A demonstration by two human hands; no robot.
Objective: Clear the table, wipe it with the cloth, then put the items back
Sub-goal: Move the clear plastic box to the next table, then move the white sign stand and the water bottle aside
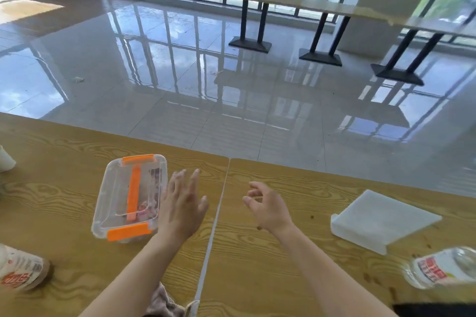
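The clear lidded box (pixel 130 198) lay on the left half of the table (pixel 257 265), just left of the left hand (pixel 181 207). Its long axis ran from near to far, leaning a little to the right at the far end, with 1 orange clip on each short end and an orange handle along the lid. The left hand was plainly the nearer of the 2: its palm faced down, its fingers were straight and spread and pointed away from the person, and its little-finger side overlapped the box's right long wall. Whether it touched that wall or hovered just above it could not be told from this angle. It held nothing.

The right hand (pixel 268 207) hung over the right half of the table, across the seam (pixel 213 226) from the box and well apart from it. Its fingers were loosely curled, thumb and forefinger apart, and nothing was in it.

The cloth (pixel 163 304) sat crumpled at the near edge between the forearms, partly under the left one, nearer to both hands than anything except the box.

The table was not yet cleared: a white flat slab (pixel 381 221) lay to the right, a bottle (pixel 438 269) at near right, another labelled bottle (pixel 20 271) at near left, and a paper cup (pixel 5 161) at far left. Judging by this, the box looked like the left hand's next pick.
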